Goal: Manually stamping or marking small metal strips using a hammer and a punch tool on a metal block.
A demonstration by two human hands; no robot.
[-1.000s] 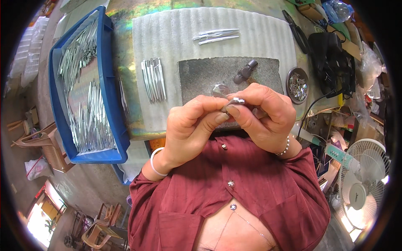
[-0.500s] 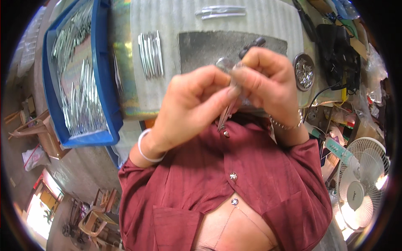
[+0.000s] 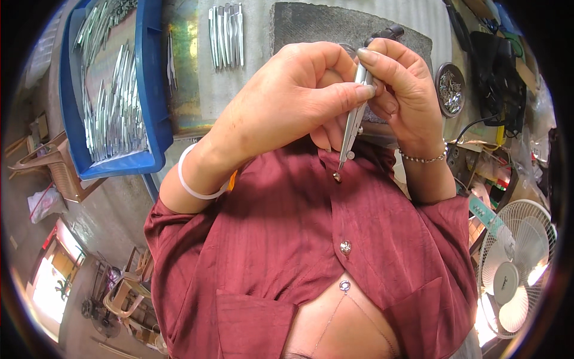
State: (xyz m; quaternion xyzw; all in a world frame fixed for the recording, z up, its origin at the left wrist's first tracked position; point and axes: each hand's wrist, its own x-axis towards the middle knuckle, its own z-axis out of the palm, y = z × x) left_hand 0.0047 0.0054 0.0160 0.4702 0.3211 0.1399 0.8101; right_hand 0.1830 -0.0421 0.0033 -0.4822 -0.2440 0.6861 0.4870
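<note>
A slim silver drawing compass (image 3: 350, 133) hangs between my hands, with its narrow pointed end toward my shirt front and a small round screw near the tip. My left hand (image 3: 302, 96) is closed on its upper middle, the thumb lying across the metal. With thumb and fingertips, my right hand (image 3: 399, 81) pinches its top end. Just beyond the right fingers is a black knobbed object (image 3: 388, 33), partly covered by them. Behind both hands lies a dark grey slab (image 3: 317, 27).
At left stands a blue tray (image 3: 156, 90) of silver metal pieces. More slim pieces (image 3: 226, 37) lie in a row on the pale table cover. A round dish (image 3: 449, 90) at right holds small metal parts. Farther right are black cables and a fan (image 3: 508, 269).
The compass has come into clearer view, tilted between my hands. My hands have shifted slightly right, and the table things sit higher in the picture.
</note>
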